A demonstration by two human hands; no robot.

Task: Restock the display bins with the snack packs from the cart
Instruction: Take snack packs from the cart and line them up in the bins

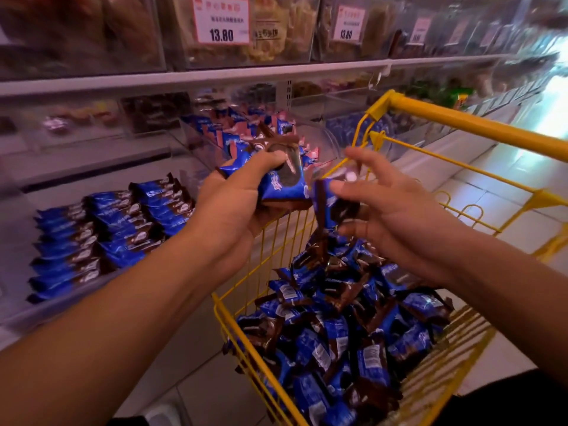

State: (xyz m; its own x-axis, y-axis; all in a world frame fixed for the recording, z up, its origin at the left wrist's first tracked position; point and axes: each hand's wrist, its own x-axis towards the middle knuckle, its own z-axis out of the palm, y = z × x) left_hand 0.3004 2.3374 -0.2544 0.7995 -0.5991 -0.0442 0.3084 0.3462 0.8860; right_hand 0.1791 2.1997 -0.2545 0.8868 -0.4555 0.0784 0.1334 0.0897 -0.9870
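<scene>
Left hand [236, 198] at frame centre grips a stack of snack packs [278, 176]. Right hand [396, 216] pinches one pack [333, 204] above the yellow cart [461, 124], lower right.

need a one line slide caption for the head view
Left hand grips blue snack packs while right hand pinches another pack above the yellow cart.
</scene>
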